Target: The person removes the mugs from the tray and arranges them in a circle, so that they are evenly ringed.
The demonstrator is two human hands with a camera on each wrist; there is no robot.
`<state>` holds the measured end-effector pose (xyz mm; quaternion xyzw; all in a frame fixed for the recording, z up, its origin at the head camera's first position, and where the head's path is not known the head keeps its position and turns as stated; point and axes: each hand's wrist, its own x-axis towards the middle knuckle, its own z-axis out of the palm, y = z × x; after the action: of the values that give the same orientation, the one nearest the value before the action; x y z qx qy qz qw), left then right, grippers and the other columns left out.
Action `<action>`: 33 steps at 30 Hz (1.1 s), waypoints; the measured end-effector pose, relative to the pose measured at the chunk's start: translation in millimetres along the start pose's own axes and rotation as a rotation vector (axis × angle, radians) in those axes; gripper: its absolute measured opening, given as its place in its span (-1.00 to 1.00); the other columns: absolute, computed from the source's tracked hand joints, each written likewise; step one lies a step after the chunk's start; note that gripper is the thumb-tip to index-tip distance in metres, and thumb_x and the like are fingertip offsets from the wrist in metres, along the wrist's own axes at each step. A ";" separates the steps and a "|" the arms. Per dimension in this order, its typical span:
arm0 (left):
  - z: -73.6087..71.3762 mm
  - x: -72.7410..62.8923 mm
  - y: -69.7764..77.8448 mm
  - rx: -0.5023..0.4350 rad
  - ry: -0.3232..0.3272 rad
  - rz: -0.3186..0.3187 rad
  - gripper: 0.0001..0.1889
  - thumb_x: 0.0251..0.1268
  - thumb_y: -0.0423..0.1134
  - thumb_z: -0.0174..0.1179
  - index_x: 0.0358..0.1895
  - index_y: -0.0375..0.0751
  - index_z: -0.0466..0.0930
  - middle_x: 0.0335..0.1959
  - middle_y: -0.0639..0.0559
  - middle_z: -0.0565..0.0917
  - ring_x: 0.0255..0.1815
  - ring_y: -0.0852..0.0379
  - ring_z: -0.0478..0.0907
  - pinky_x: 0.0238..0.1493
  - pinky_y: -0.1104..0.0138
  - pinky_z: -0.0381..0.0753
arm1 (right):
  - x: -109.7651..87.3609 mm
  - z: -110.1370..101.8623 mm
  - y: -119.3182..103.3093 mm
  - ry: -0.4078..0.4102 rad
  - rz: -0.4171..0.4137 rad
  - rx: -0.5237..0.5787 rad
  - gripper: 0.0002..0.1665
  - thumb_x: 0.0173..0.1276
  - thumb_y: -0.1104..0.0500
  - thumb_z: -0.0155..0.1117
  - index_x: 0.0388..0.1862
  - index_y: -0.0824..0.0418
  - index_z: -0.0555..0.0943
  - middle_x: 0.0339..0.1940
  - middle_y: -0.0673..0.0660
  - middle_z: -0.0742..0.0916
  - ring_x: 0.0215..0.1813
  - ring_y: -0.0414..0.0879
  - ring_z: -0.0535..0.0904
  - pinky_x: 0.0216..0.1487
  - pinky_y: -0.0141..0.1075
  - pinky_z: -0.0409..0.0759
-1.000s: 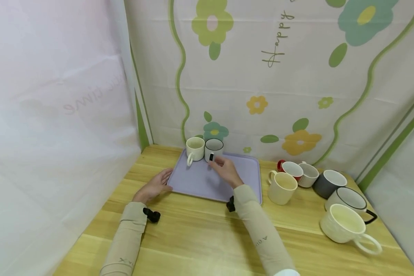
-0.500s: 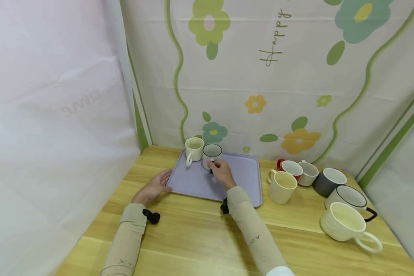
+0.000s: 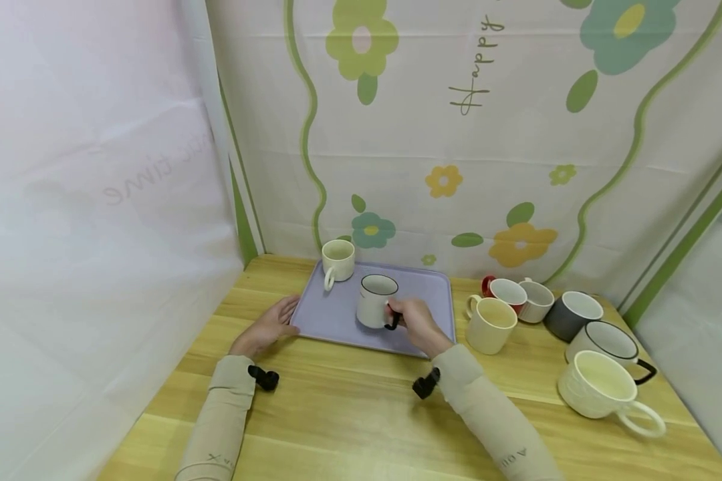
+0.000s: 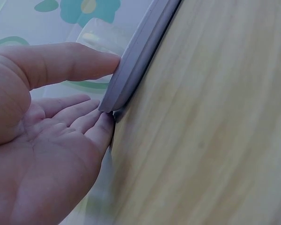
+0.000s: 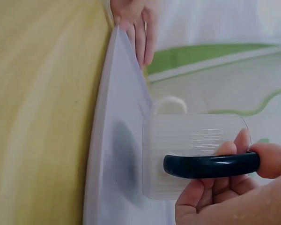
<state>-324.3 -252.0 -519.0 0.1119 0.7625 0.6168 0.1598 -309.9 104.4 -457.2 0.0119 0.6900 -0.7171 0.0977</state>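
My right hand (image 3: 420, 323) grips a white mug (image 3: 373, 306) with a dark rim by its black handle (image 5: 210, 165). In the right wrist view the mug's base hangs a little apart from the lilac tray (image 3: 331, 317), over its shadow. At the tray's front left corner rests my left hand (image 3: 266, 327); in the left wrist view its thumb touches the rim and its fingers reach straight along the outer edge. A cream mug (image 3: 339, 259) stands upright in the tray's back left corner, its handle towards me.
Right of the tray stand a yellow mug (image 3: 491, 326), a red mug (image 3: 507, 294), a ribbed pale mug (image 3: 535, 302) and a dark grey mug (image 3: 573, 316). Nearer me are a black-handled white mug (image 3: 602, 344) and a cream mug (image 3: 597, 389). A printed curtain (image 3: 397, 133) hangs behind.
The white mug has come away from beside the cream mug, towards me and to the right, its handle turning rightward in my right hand. My left hand stays at the tray.
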 end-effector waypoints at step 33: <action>-3.6 -2.0 3.3 0.012 0.006 0.000 -0.05 0.45 -0.58 0.13 0.73 -0.34 -0.26 0.78 -0.29 -0.21 0.80 -0.29 -0.29 0.80 -0.09 -0.15 | -225.1 -221.9 36.9 0.108 -0.134 0.089 -0.48 0.70 0.39 -0.10 -0.19 0.13 0.83 -0.26 -0.08 0.83 -0.24 -0.21 0.64 -0.17 -0.51 0.60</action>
<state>-323.9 -255.3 -514.9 0.1107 0.7669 0.6124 0.1568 -109.5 351.3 -470.0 0.0088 0.6611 -0.7502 0.0115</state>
